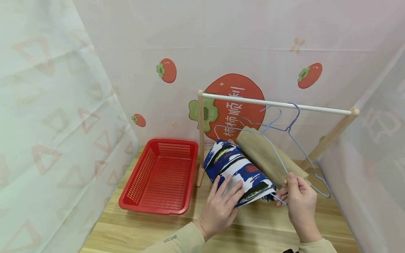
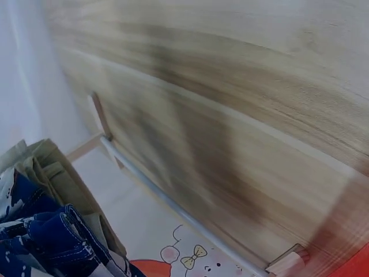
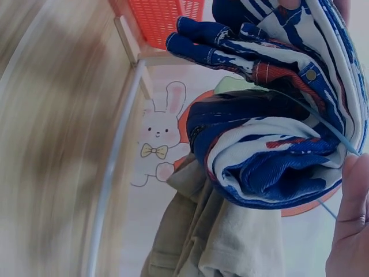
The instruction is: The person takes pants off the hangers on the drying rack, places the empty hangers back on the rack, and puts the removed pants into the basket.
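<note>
Patterned denim pants (image 1: 240, 168) in blue, white and red hang folded over the lower bar of a light-blue wire hanger (image 1: 276, 153). My left hand (image 1: 220, 207) rests on their near side with fingers spread and nearly straight. At the hanger's right corner, my right hand (image 1: 300, 196) pinches the wire between thumb and fingers. The right wrist view looks into the rolled end of the pants (image 3: 277, 156), with the hanger wire (image 3: 328, 124) running through the fold. Behind them, a folded tan garment (image 1: 269, 151) hangs on a second blue hanger (image 1: 297, 114).
A white rod (image 1: 319, 109) on wooden posts (image 1: 201, 126) carries the second hanger. Left of the rack stands a red plastic basket (image 1: 164, 182) on the wooden table (image 1: 253, 239). White printed sheets (image 1: 57, 123) enclose the back and sides.
</note>
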`<state>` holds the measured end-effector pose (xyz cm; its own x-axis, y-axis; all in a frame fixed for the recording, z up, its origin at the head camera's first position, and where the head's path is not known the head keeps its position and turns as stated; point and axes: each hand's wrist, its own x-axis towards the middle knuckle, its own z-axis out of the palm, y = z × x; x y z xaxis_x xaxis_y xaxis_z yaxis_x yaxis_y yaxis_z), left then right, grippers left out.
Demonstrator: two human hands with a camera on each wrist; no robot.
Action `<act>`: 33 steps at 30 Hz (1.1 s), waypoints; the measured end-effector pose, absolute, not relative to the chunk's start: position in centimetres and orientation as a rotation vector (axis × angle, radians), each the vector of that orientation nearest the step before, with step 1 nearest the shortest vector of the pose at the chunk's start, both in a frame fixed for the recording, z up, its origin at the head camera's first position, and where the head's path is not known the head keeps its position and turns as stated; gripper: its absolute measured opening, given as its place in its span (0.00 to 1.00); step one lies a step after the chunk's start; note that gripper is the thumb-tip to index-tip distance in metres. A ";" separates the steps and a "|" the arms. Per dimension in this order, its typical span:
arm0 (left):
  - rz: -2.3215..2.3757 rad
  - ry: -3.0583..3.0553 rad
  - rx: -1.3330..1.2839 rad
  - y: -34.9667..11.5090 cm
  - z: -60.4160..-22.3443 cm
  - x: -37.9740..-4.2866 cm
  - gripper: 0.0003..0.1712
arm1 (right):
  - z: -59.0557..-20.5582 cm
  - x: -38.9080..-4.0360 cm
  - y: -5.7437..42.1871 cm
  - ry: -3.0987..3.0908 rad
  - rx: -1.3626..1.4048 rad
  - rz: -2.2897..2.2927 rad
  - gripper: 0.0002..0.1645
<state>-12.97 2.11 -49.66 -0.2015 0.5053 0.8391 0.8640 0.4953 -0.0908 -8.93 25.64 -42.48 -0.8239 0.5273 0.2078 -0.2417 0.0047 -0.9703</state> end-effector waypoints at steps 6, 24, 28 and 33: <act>-0.602 -1.786 -1.057 2.0 -49.3 -13.2 0.29 | -42.3 -8.8 25.7 -1.738 -0.268 1.911 0.30; -0.418 -1.885 -1.163 2.6 -48.9 -14.0 0.32 | -42.3 -8.3 24.9 -1.689 -0.224 1.970 0.29; -0.397 -2.042 -1.046 4.1 -48.8 -14.1 0.54 | -42.0 -7.9 24.1 -1.695 -0.198 1.974 0.27; -0.399 -2.031 -0.926 5.7 -48.4 -14.9 0.52 | -41.9 -7.6 23.3 -1.662 -0.170 1.973 0.24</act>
